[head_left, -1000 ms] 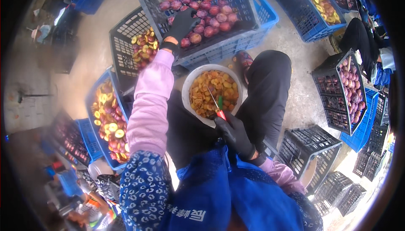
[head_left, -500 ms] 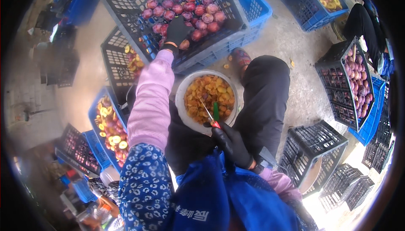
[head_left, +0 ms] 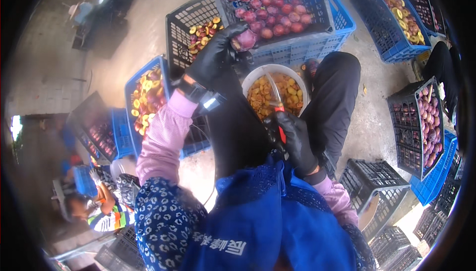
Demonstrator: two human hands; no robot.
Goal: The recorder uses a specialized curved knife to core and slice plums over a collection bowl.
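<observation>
Beside the near edge of a dark crate [head_left: 325, 11] of whole plums [head_left: 277, 16], my left hand [head_left: 210, 60], black-gloved, is closed around a reddish-purple plum [head_left: 245, 40]. My right hand [head_left: 296, 139], gloved too, grips a knife [head_left: 282, 131] by its red handle. The knife's narrow blade, smeared by motion, points up over a white bucket [head_left: 248, 79] between my legs. Orange-yellow fruit pieces [head_left: 290, 92] fill much of that bucket.
Cut plums lie in a black crate [head_left: 169, 33] and a blue crate [head_left: 130, 85] at left. At right stand another blue crate [head_left: 371, 21] of halves, a black crate [head_left: 399, 117] of whole plums and a dark crate [head_left: 374, 167]. Another person [head_left: 106, 201] shows at lower left.
My left hand has come back out of the plum crate toward me, now with a plum. The right hand still holds the knife over the bucket. The whole view has shifted.
</observation>
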